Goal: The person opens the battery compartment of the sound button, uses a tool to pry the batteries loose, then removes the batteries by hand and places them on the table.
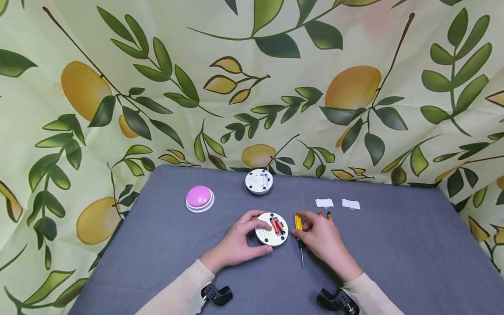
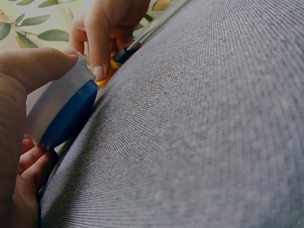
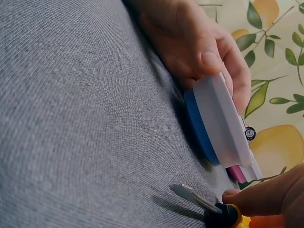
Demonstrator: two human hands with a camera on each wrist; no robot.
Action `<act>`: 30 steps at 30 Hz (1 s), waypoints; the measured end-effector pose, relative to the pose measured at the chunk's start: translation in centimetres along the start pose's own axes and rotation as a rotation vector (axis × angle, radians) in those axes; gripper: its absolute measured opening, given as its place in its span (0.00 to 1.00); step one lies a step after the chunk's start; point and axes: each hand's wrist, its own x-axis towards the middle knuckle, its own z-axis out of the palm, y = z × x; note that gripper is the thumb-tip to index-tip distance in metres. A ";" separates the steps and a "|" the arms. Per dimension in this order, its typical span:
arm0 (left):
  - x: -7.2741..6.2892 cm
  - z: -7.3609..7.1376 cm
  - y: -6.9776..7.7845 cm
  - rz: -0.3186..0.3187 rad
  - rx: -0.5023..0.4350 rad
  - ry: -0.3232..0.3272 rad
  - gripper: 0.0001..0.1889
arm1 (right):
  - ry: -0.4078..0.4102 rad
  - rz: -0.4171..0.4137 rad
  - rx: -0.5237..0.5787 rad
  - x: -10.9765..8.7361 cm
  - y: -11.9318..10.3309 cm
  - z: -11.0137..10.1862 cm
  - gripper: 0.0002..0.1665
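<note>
My left hand [image 1: 238,245] grips a round white push-button unit [image 1: 264,236] at its rim, underside facing up. Its blue dome [image 3: 202,130] points down at the cloth in the right wrist view. Two red-and-black batteries [image 1: 277,226] lie at its battery compartment, one slanted, with a battery end [image 3: 250,133] standing above the rim. The index finger reaches over the underside beside them. To the right of the unit, my right hand [image 1: 327,240] pinches a screwdriver [image 1: 298,222] by its yellow handle; its metal shaft [image 3: 197,197] points toward me, close over the cloth.
Farther back, another white unit [image 1: 258,181] lies underside up, its compartment showing. A pink-domed button [image 1: 198,197] stands at the left. Two white battery covers [image 1: 324,203] lie beyond my right hand, with more batteries [image 1: 329,215] partly hidden behind it. Grey cloth [image 1: 157,262] covers the table.
</note>
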 end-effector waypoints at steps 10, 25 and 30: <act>-0.1 0.0 -0.4 0.021 -0.006 0.029 0.20 | 0.089 -0.166 -0.031 0.1 0.0 0.0 0.20; 0.0 -0.2 -0.2 0.014 0.009 -0.006 0.22 | -0.093 -0.493 0.029 -0.5 0.4 0.6 0.25; 0.0 -0.3 -0.1 0.016 -0.003 -0.017 0.21 | -0.105 -0.516 -0.018 -0.6 0.4 0.5 0.25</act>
